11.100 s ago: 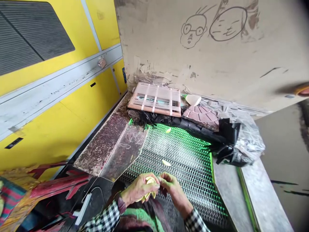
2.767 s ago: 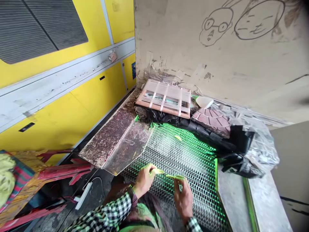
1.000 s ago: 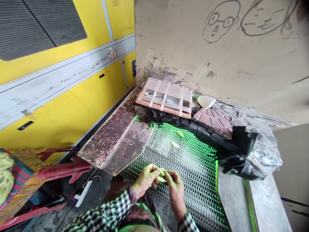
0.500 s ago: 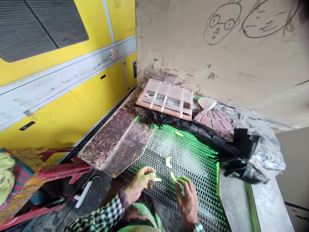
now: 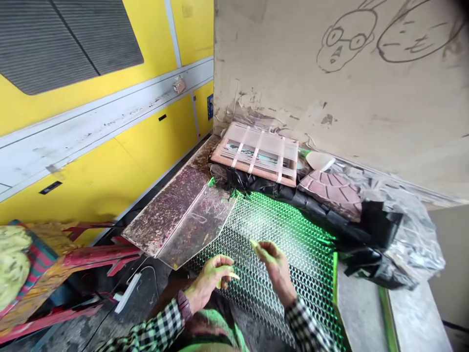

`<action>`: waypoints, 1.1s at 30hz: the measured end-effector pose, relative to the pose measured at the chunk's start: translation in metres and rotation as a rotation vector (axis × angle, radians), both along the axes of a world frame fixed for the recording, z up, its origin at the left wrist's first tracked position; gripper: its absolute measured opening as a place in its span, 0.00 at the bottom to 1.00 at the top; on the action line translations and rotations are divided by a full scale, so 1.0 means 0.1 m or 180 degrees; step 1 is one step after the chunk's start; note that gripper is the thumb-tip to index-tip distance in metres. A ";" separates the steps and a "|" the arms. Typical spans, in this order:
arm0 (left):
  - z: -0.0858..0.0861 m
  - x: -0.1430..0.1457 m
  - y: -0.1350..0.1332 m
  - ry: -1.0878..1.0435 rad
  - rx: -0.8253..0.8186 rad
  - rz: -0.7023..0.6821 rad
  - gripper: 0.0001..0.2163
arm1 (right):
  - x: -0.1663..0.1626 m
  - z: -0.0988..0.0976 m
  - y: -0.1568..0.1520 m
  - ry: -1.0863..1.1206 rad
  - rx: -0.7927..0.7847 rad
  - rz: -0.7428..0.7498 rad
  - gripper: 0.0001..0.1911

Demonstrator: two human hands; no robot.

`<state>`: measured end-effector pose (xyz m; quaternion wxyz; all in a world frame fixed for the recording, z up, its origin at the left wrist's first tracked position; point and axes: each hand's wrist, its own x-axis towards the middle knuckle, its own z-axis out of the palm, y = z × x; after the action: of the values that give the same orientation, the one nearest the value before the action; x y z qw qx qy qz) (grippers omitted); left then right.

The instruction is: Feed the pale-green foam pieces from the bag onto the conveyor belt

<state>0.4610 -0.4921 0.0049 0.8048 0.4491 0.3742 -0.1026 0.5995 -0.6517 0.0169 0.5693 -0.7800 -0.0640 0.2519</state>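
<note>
Above mesh (image 5: 311,274), left hand (image 5: 209,279) curled, right hand (image 5: 275,268) extended, apart, both holding pale pieces (image 5: 234,276).

Yellow panelling (image 5: 120,171), line drawing (image 5: 346,41), crumpled clear plastic (image 5: 421,239)

Left hand (image 5: 208,279), lower centre of frame: bare. Wrist strap (image 5: 184,305), same arm: one, broad, dark maroon. Left sleeve (image 5: 157,323), bottom left of centre: long, black-and-white check. Right hand (image 5: 274,261): bare. Right sleeve (image 5: 308,325), bottom right of centre: matching check. Lap garment (image 5: 212,320), bottom centre: dark, green and reddish areas, detail indistinct.
</note>
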 end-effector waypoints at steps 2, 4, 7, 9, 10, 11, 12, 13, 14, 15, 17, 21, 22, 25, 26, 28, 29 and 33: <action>-0.01 0.02 0.02 -0.0023 0.0059 -0.0077 0.19 | -0.28 0.00 0.00 0.0840 0.0458 -0.0087 0.18; -0.02 0.05 0.01 -0.0095 0.0108 -0.0285 0.23 | -0.48 -0.07 -0.01 0.1374 0.0667 -0.0296 0.17; -0.05 0.07 -0.05 -0.0120 0.0167 -0.0413 0.29 | -0.57 -0.20 -0.03 0.1387 0.0493 -0.0783 0.20; -0.06 0.05 -0.06 -0.0105 0.0184 -0.0349 0.30 | -0.52 -0.24 -0.08 0.1085 0.0265 -0.1058 0.23; -0.07 0.04 -0.06 -0.0090 0.0203 -0.0322 0.29 | -0.49 -0.25 -0.10 0.0918 0.0177 -0.1175 0.25; -0.08 0.02 -0.05 -0.0074 0.0229 -0.0310 0.27 | -0.46 -0.25 -0.14 0.0764 0.0112 -0.1273 0.26; -0.08 0.01 -0.04 -0.0061 0.0251 -0.0296 0.25 | -0.44 -0.24 -0.17 0.0618 0.0058 -0.1331 0.27; -0.08 0.00 -0.03 -0.0047 0.0263 -0.0276 0.23 | -0.43 -0.23 -0.21 0.0483 0.0003 -0.1330 0.26; -0.08 -0.01 -0.03 -0.0038 0.0262 -0.0246 0.22 | -0.44 -0.22 -0.24 0.0367 -0.0053 -0.1253 0.25; -0.07 -0.02 -0.02 -0.0034 0.0251 -0.0209 0.21 | -0.46 -0.22 -0.28 0.0258 -0.0115 -0.1126 0.23; -0.05 -0.03 -0.03 -0.0054 0.0195 -0.0166 0.20 | -0.51 -0.23 -0.34 0.0038 -0.0313 -0.0823 0.20; 0.02 -0.02 -0.07 -0.0101 0.0093 -0.0182 0.20 | -0.58 -0.31 -0.43 -0.0053 -0.0652 -0.0780 0.21; 0.04 -0.02 -0.07 -0.0104 0.0081 -0.0191 0.20 | -0.58 -0.33 -0.46 0.0078 -0.0566 -0.0919 0.21; 0.05 -0.04 -0.08 -0.0108 0.0073 -0.0204 0.21 | -0.58 -0.38 -0.54 0.0473 -0.0179 -0.1170 0.23; 0.05 -0.05 -0.08 -0.0113 0.0064 -0.0199 0.21 | -0.57 -0.37 -0.56 0.0485 -0.0180 -0.1039 0.22; 0.04 -0.07 -0.09 -0.0139 0.0020 -0.0182 0.21 | -0.54 -0.35 -0.57 0.0092 -0.0474 -0.0602 0.20; 0.03 -0.08 -0.09 -0.0158 -0.0009 -0.0180 0.21 | -0.50 -0.33 -0.56 -0.0290 -0.0713 -0.0425 0.19; 0.03 -0.11 -0.12 -0.0151 -0.0050 -0.0220 0.21 | -0.08 -0.30 -0.32 -0.1864 -0.1586 -0.0138 0.16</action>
<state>0.4502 -0.5042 0.0078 0.8129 0.4578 0.3385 -0.1226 0.5914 -0.6842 -0.0136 0.3251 -0.9345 -0.1443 0.0142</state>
